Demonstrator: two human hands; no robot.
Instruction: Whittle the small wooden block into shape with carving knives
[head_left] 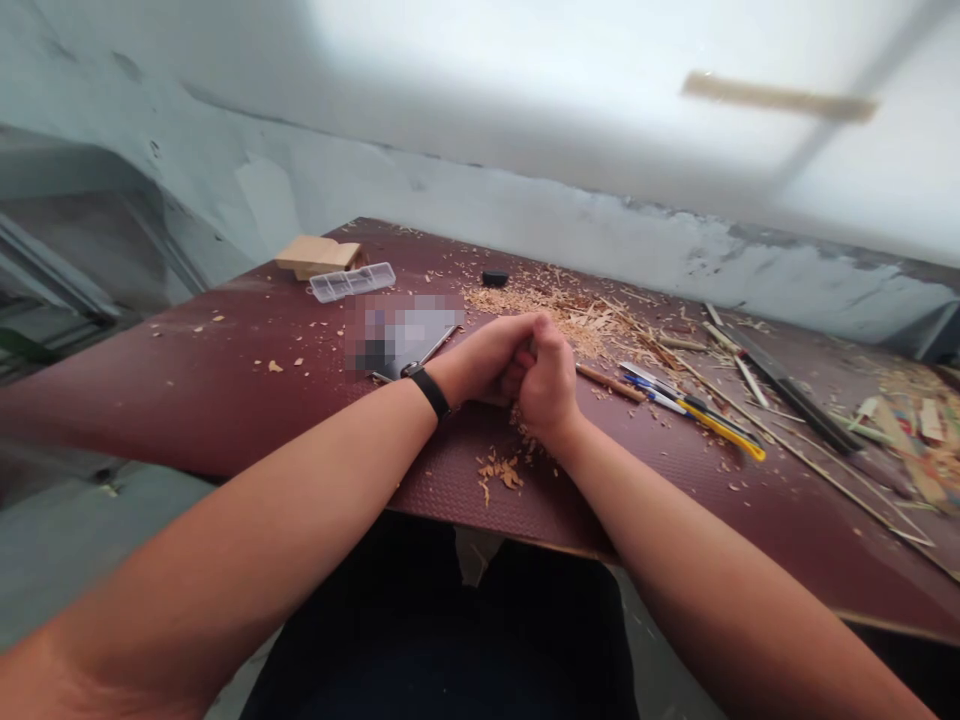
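My left hand [489,350], with a black band on its wrist, meets my right hand [551,388] above the near part of the dark red table [300,430]. Both are closed and pressed together, the right in a fist with its thumb on top. Whatever they may hold is hidden between the fingers. Curled wood shavings [501,470] lie on the table just below them. A phone-like flat dark device [427,340], partly blurred out, lies beyond my left wrist. Right of my right hand are a thin wooden stick [611,383] and a yellow-handled utility knife [724,430].
A clear compartment box [352,282] and a wooden block [319,255] stand at the far left. A small black object [495,279] sits by the heap of shavings [570,310]. Long strips and a long dark blade-like tool [795,385] lie right. A wall [487,190] closes the back.
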